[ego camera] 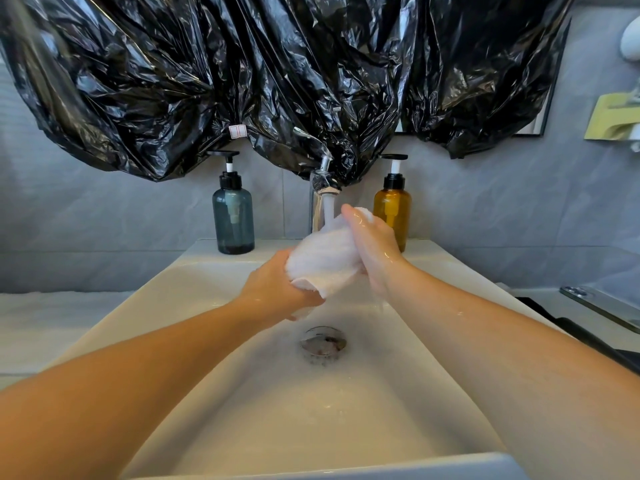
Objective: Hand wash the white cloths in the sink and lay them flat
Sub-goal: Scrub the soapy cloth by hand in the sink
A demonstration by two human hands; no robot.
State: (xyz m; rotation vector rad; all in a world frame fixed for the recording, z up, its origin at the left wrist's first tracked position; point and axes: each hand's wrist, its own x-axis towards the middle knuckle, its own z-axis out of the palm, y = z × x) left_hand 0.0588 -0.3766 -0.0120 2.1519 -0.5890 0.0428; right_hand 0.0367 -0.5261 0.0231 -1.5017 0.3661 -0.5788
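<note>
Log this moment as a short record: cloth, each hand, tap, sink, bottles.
cloth: white cloth bunched up, held above the sink
left hand: left hand grips the cloth's lower end
right hand: right hand presses against the cloth's upper part, fingers straight
tap: tap is on; its stream falls onto the cloth
sink: wet, drain in the basin below the hands
bottles: blue-grey pump bottle left of the tap, amber pump bottle right of it, both on the back ledge
</note>
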